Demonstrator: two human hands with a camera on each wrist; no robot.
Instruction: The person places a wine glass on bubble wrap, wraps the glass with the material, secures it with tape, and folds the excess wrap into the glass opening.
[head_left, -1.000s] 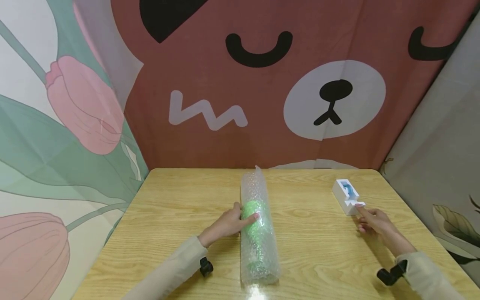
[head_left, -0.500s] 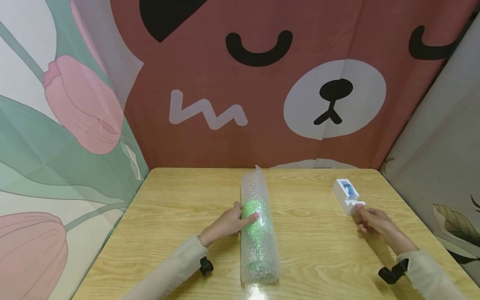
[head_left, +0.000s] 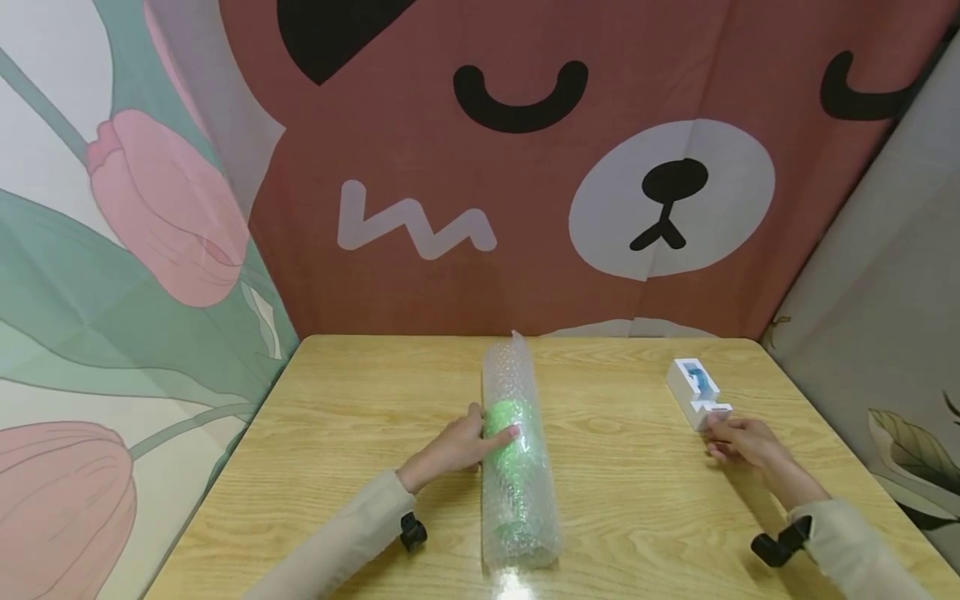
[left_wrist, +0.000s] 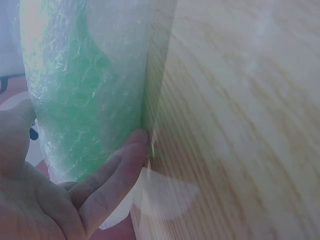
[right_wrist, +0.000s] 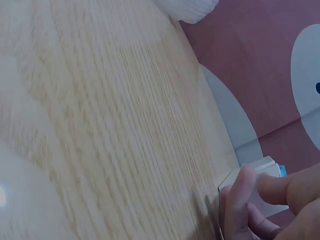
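Note:
A roll of bubble wrap [head_left: 508,375] with something bright green inside lies lengthwise on the wooden table. My left hand [head_left: 457,442] holds it around the middle, thumb across the top and fingers along its left side. In the left wrist view, the fingers [left_wrist: 112,182] lie against the roll's lower side at the table. Farther right stands a small white tape dispenser [head_left: 678,387] with a blue roll in its top opening. My right hand [head_left: 753,446] has curled fingers and thumb at its front lip. In the right wrist view, the hand partly hides the dispenser [right_wrist: 262,164].
The wooden table [head_left: 360,483] runs back to a hanging cloth [head_left: 405,300] with a bear print. Printed cloths also hang along the left and right sides. A black wrist camera [head_left: 780,546] sits on each sleeve.
My right fingertips have moved slightly left and down, from the top of the dispenser's lip to its front. The left hand and bubble wrap roll stay as they were.

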